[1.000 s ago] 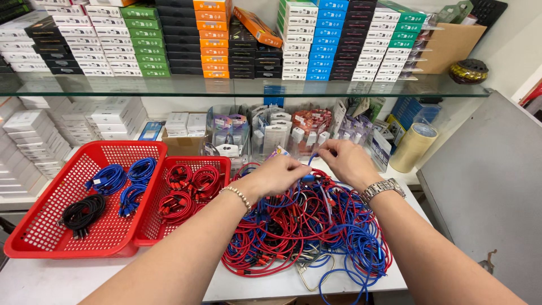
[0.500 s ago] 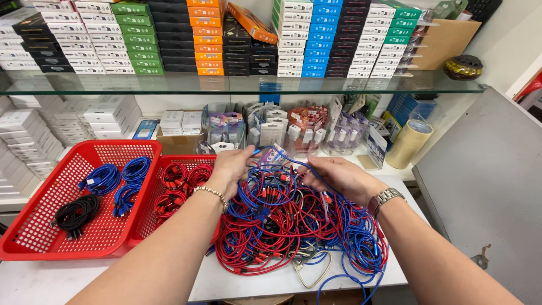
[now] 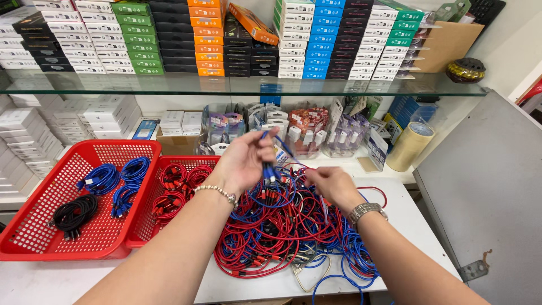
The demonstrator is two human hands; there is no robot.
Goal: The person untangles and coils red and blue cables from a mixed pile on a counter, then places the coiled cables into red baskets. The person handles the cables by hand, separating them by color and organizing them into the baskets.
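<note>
Above cable pile point(image 3: 293, 231) on counter point(image 3: 113, 282): our left hand point(image 3: 243, 161) clamped on blue cable point(image 3: 270, 169); our right hand point(image 3: 333, 185) pinching strands, beside pile.

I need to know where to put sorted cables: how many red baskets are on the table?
2. A larger red basket sits at the far left; a second red basket stands right beside it, next to the cable pile.

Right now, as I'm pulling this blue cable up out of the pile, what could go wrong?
The blue cable in your left hand runs into the tangled pile, so lifting may drag red cables along or tighten knots. Loops hang over the table's front edge and might slide off. Your right hand rests on the pile; fingers could snag.
</note>
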